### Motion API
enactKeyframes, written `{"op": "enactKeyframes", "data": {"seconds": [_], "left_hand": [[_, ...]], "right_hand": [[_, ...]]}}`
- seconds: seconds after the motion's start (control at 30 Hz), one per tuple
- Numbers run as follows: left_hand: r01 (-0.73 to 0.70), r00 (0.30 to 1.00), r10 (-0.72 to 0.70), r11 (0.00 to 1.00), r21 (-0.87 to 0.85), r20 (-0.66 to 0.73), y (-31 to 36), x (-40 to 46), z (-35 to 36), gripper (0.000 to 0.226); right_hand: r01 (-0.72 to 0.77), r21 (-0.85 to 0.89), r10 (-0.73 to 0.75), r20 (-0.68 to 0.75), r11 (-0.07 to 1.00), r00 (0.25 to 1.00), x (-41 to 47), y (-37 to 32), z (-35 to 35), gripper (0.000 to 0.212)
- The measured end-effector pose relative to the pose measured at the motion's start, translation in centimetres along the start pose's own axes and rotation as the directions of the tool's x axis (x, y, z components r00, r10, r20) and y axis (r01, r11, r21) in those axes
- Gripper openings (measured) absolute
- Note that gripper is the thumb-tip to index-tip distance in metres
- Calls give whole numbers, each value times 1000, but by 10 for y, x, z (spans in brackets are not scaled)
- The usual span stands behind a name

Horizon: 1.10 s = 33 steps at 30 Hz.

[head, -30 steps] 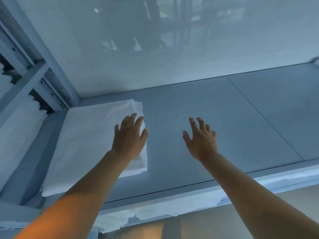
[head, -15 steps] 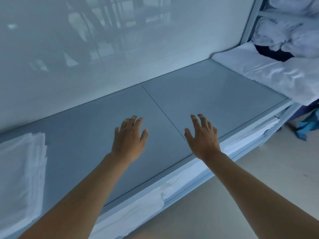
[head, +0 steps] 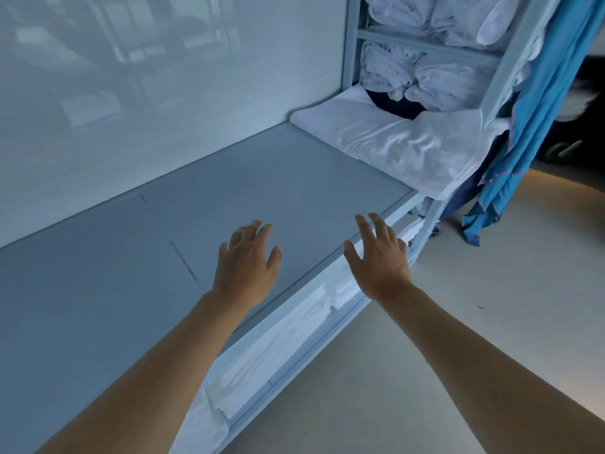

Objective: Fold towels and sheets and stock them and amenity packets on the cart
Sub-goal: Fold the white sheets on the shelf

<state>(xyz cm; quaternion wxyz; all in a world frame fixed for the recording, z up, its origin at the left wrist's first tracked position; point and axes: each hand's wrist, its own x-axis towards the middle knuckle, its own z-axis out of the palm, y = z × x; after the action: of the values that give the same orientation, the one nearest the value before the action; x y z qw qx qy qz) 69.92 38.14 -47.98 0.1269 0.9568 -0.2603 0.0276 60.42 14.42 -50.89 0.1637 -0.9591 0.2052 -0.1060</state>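
Both hands reach forward with nothing in them: the left hand (head: 246,261) hovers over the grey shelf (head: 288,178), fingers (head: 262,231) released and lightly spread, and the right hand (head: 379,257) hangs over the shelf's front edge, fingers likewise released. Judging by what lies about, the job is partly done. Flat folded white linen (head: 281,342) is stacked on the tier below, lower centre of the frame. Still to fold, it seems, is the loose crumpled white sheet (head: 402,145) heaped at the shelf's far end, right of centre, well apart from both hands. No amenity packets are in view.

Rolled white bundles (head: 425,70) fill a metal rack (head: 425,54) at upper right, blue cloth (head: 537,126) hanging beside it. A glossy white wall (head: 163,93) backs the shelf; the beige floor (head: 458,322) spreads lower right.
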Motion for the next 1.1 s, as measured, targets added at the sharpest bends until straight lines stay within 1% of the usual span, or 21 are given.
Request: {"op": "enactKeyframes", "data": {"seconds": [0.2, 0.33, 0.47, 0.67, 0.87, 1.1], "left_hand": [[-69, 998, 69, 996, -54, 2, 53, 51, 32, 50], [-111, 993, 113, 990, -90, 20, 76, 88, 57, 49], [-116, 992, 121, 985, -125, 34, 91, 131, 76, 49], [-96, 990, 113, 978, -184, 84, 105, 189, 104, 51], [-176, 975, 197, 967, -182, 103, 129, 256, 117, 50], [-227, 961, 251, 956, -184, 120, 165, 316, 142, 51]], "right_hand": [[-68, -26, 68, -13, 997, 998, 26, 62, -10, 63], [-119, -57, 119, -3, 991, 993, 47, 97, -8, 63], [-151, -101, 153, 5, 983, 988, 82, 129, -6, 64], [-161, -110, 163, 4, 981, 987, 143, 142, 0, 61], [-182, -76, 180, -36, 980, 983, 209, 162, -3, 61], [-167, -69, 163, -63, 984, 985, 251, 201, 4, 60]]}}
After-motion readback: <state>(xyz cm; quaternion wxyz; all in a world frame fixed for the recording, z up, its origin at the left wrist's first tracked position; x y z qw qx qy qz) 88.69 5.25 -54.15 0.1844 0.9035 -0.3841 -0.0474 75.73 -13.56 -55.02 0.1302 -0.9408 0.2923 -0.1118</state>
